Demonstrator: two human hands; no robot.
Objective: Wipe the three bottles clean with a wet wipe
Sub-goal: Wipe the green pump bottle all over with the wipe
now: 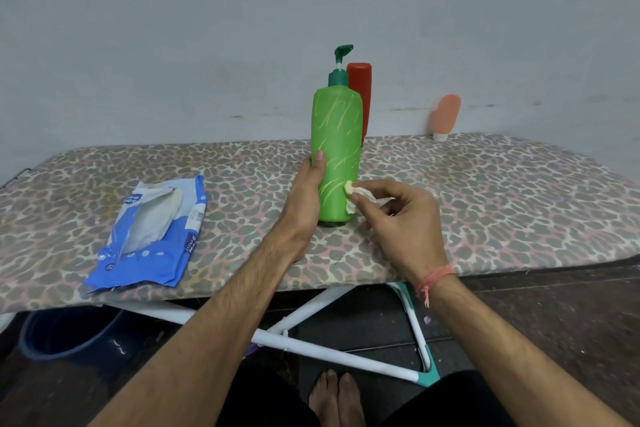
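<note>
Green pump bottle (336,152) stands upright mid-board on the leopard-print ironing board (485,191). Left hand (304,198) grips its side; right hand (401,218) pinches a wet wipe (351,196) against its lower body. Red bottle (362,94) at 12 o'clock, partly hidden; peach tube (445,116) at 2 o'clock against the grey wall (173,28). Blue wipes pack (152,232) at 9 o'clock, lettering unreadable.
</note>
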